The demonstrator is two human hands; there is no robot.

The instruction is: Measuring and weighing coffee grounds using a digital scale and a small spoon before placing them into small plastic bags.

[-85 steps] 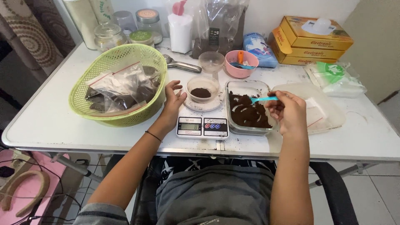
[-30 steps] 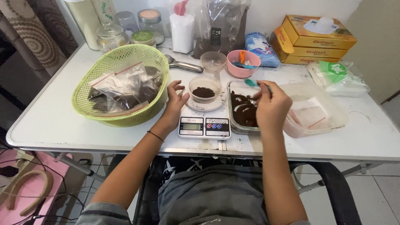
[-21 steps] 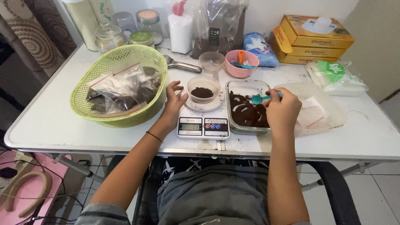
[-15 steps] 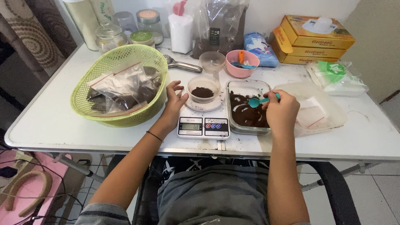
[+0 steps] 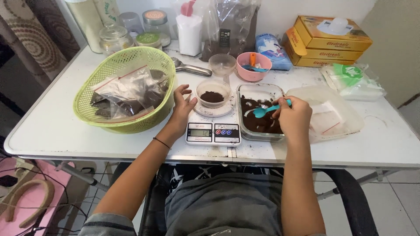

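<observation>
My right hand (image 5: 294, 119) pinches a blue spoon (image 5: 267, 110) in its fingers over the glass dish (image 5: 259, 113) of dark powder. My left hand (image 5: 181, 110), fingers spread, rests beside the small powder-filled cup (image 5: 213, 92) on the scale (image 5: 213, 132).

A: Which packages stand at the back of the white table (image 5: 52, 126)?

B: 2 flat yellow-and-orange cartons (image 5: 327, 40), stacked at the far right. Just left of them lies a small blue-and-white pouch (image 5: 269, 49), and further left stands a tall clear bag (image 5: 231, 28) of dark powder with a small dark label.

A: Any others?

B: A clear packet with a green label (image 5: 352, 82) at the right edge — and clear zip bags with red seals (image 5: 127, 91) in the green basket (image 5: 151, 59).

A: Screens?

B: 1 — the small grey display on the white kitchen scale (image 5: 213, 132), beside 3 round buttons.
</observation>
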